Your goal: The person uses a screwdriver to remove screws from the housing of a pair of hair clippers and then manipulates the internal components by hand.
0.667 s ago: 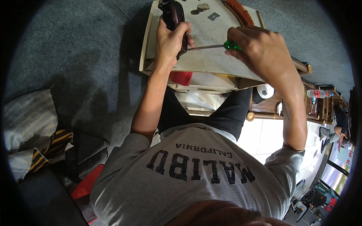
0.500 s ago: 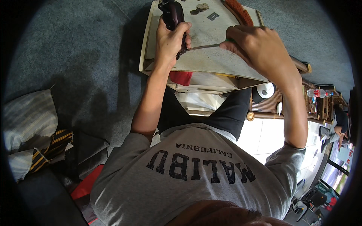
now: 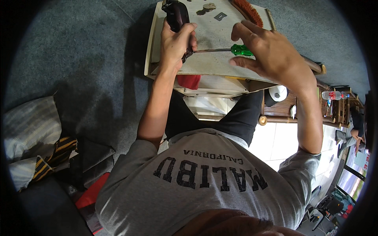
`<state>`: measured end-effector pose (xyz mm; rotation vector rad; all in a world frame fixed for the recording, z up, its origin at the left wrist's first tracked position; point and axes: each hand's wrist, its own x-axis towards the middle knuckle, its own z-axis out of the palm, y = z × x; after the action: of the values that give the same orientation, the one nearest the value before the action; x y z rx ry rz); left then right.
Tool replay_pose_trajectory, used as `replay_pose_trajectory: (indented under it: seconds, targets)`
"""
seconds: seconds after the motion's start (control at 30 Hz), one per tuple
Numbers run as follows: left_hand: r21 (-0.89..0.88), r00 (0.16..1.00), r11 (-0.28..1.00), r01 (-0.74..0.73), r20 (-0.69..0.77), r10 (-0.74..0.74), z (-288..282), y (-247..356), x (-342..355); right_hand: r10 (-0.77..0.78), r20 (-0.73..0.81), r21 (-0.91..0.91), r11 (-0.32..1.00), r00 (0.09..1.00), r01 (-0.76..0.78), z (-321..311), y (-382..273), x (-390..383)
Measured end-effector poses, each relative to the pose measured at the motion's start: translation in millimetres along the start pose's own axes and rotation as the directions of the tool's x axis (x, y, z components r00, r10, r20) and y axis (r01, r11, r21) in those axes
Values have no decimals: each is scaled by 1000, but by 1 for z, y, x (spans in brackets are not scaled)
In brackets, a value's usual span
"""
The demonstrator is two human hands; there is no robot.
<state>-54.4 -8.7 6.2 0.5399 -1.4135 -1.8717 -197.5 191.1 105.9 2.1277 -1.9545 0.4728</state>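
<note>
My left hand (image 3: 174,48) is closed around a dark maroon handheld device (image 3: 178,15), resembling a hair clipper, above a worn white tabletop (image 3: 212,67). A screwdriver with a green translucent handle (image 3: 240,50) lies crosswise, its metal shaft reaching the device's lower end at my left fingers. My right hand (image 3: 271,55) is open around that handle, index finger raised above it and thumb below; whether the palm touches it is hidden. Beyond the hands are a small grey metal piece (image 3: 220,16), a light lump (image 3: 208,7) and an orange-bristled brush (image 3: 248,12).
A red cloth (image 3: 188,81) is under the tabletop. A bamboo bench (image 3: 285,118) at right holds a white cap (image 3: 278,93) and a plastic bottle (image 3: 330,95). Another person (image 3: 356,131) is at the far right. Striped cushions (image 3: 31,118) lie at left.
My right fingers have opened from around the green handle and spread, exposing it. My left hand and the device have shifted slightly leftward.
</note>
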Motion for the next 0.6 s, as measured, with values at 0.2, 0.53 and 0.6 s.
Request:
replay_pose_trajectory:
  seconds: [0.2,0.53,0.6]
  targets:
    - [-38,1000,999,9,-22,-10,-1,0,-1,-68,135,369,929,988,13,-28,11,8]
    - [-64,999,998,29,-38,-32,-4,0,-2,120,-31,459,884,992,-93,-19,10,3]
    - [-57,998,998,33,-49,-36,-4,1,-1,132,-167,590,807,977,-8,-1,15,-4]
